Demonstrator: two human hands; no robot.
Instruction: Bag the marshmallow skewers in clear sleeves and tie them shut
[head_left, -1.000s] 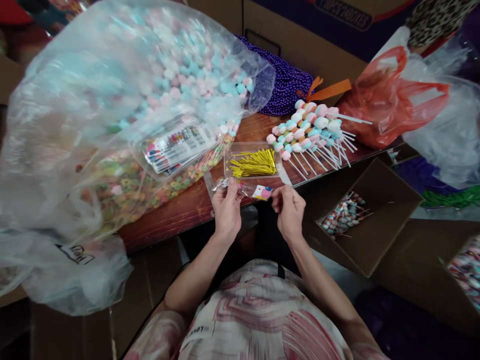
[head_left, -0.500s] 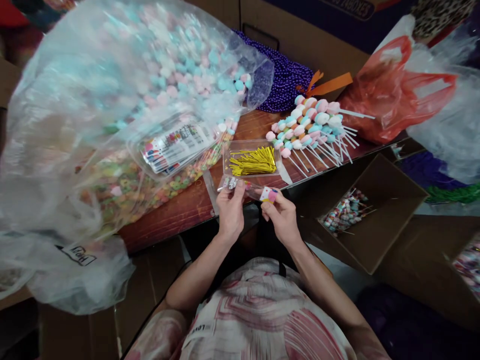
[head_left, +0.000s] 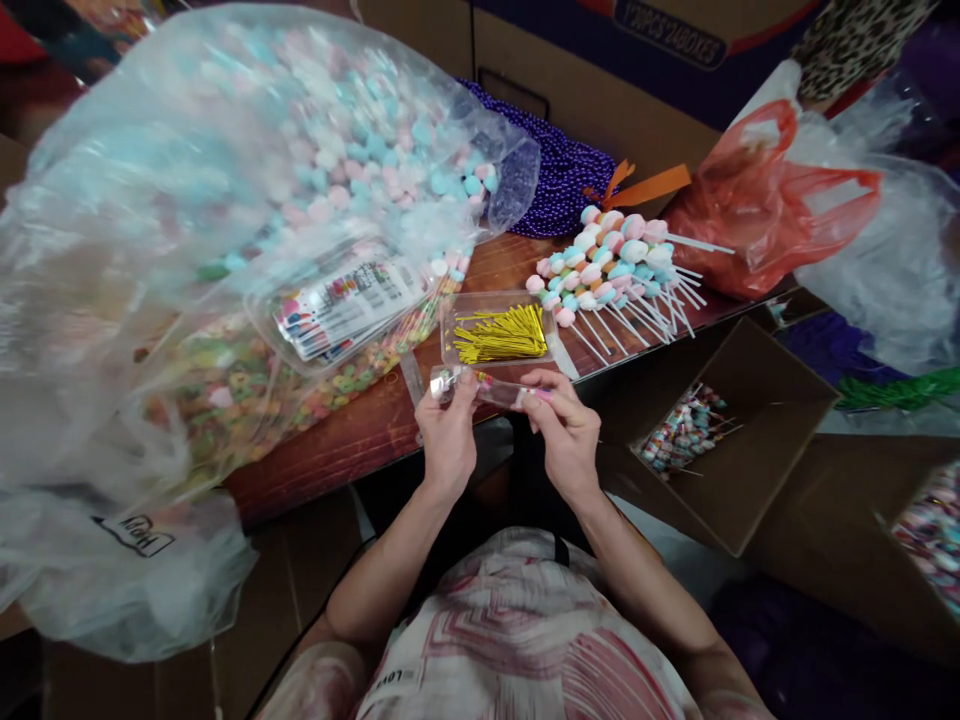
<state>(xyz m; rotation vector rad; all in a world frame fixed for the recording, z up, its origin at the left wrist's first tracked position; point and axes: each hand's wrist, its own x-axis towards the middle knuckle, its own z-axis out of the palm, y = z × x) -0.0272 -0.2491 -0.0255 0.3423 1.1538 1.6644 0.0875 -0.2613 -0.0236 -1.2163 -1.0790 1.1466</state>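
the left hand (head_left: 448, 445) and right hand (head_left: 568, 435) are pinching a clear printed plastic sleeve (head_left: 498, 391) near opposite ends, its long axis running crosswise between them, just in front of the twist-tie tray (head_left: 448, 345).

Both forearms, left (head_left: 394, 555) and right (head_left: 637, 565), reach forward from bent elbows and slant inward before the body. The left hand (head_left: 448, 435) pinches with its thumb pointing forward; the right hand (head_left: 568, 435), just beside it, pinches too, fingers bent and pointing leftward.
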